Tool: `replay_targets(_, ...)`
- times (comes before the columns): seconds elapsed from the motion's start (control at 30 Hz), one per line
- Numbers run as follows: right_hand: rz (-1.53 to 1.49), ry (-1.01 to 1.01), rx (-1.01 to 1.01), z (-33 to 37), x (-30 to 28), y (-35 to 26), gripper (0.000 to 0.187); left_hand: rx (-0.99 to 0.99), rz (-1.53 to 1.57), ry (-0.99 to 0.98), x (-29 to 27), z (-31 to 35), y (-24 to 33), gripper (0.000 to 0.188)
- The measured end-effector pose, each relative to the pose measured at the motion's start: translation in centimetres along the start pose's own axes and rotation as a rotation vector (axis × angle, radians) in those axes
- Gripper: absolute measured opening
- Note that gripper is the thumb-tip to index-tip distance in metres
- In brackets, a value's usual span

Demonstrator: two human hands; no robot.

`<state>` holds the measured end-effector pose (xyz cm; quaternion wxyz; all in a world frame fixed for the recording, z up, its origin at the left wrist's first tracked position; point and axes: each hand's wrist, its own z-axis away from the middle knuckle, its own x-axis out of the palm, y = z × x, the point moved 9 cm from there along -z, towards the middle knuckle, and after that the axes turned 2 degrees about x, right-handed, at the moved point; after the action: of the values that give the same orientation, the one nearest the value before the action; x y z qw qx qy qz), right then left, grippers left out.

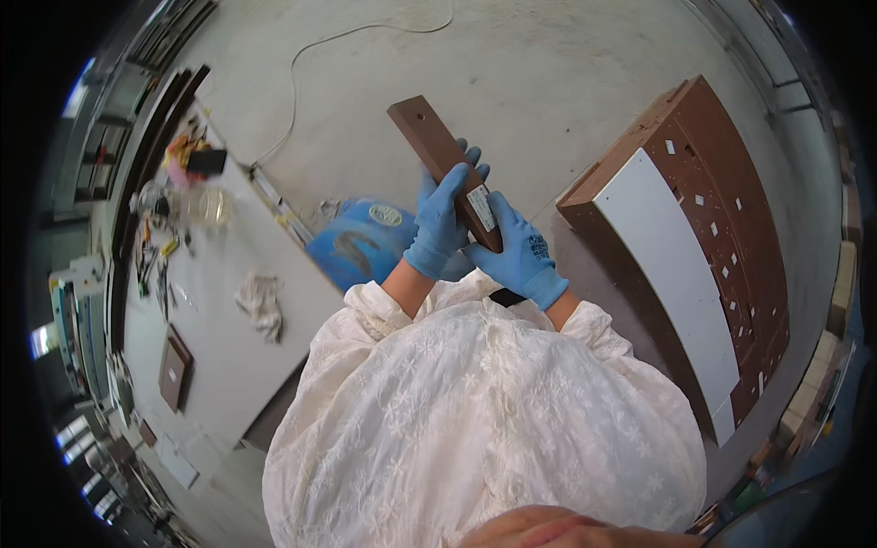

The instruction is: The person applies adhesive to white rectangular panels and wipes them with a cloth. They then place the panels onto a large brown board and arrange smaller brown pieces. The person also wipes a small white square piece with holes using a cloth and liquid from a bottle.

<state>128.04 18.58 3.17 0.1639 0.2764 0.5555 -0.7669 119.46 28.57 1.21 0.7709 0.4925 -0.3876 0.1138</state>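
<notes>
Ahead, floor [521,82] lay between table [228,365] edge and stacked panels [662,242]; left hand [440,219] and right hand [519,254], fingers curled, gripped a brown board [427,139].

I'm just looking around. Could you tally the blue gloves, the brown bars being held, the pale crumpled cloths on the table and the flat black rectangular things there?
Blue gloves: 2, on the left hand and right hand
Held brown bar: 1
Pale crumpled cloth on the table: 1
Flat black rectangular thing: 1
Total: 5
</notes>
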Motion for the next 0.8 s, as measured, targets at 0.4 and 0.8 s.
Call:
replay_targets(0.4,0.050,0.278,0.082,-21.3,-16.9,6.5,0.098,-0.263,-0.080,-0.220,11.9,-26.3,-5.9,0.061)
replay_targets(0.8,-0.167,0.235,0.061,-48.3,-37.0,12.5,0.088,-0.273,-0.195,-0.281,25.2,-58.4,-6.4,0.054)
